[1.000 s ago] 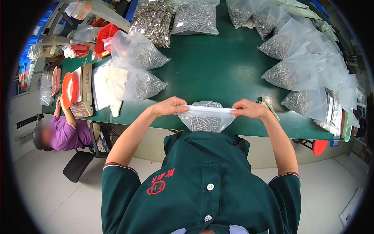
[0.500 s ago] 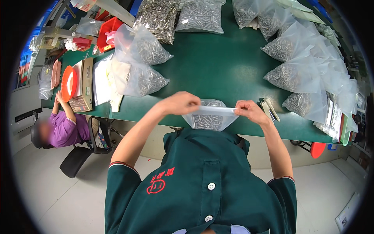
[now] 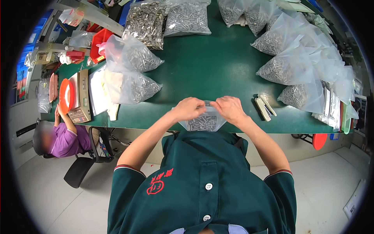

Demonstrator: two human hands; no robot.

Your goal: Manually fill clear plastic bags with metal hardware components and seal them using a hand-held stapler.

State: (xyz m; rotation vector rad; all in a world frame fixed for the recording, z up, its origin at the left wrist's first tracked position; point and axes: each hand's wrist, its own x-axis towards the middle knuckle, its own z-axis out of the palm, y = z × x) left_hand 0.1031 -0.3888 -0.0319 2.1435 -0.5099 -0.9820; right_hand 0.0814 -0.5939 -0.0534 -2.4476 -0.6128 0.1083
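Close to my body, at the table's near edge, lies a clear plastic bag (image 3: pixel 202 122) filled with small silvery metal pieces. My left hand (image 3: pixel 189 109) and my right hand (image 3: pixel 230 109) both pinch its folded top edge, nearly side by side above the middle of the bag. The fingers of each hand are curled closed on the plastic. To the right of my right hand, a pale stapler (image 3: pixel 265 107) rests on the green table (image 3: pixel 210 70), apart from the hand.
Filled bags stand at right (image 3: pixel 276 70), left (image 3: pixel 141 89) and back (image 3: pixel 187 17). Farther left are a scale (image 3: pixel 82 97), an orange bowl (image 3: pixel 66 95), a red bin (image 3: pixel 99 43) and papers (image 3: pixel 96 89). A person in purple (image 3: pixel 66 138) sits at the left end.
My hands have drawn together along the bag's folded top, the right one moving left. The stapler now shows fully beside it. The whole view has shifted slightly.
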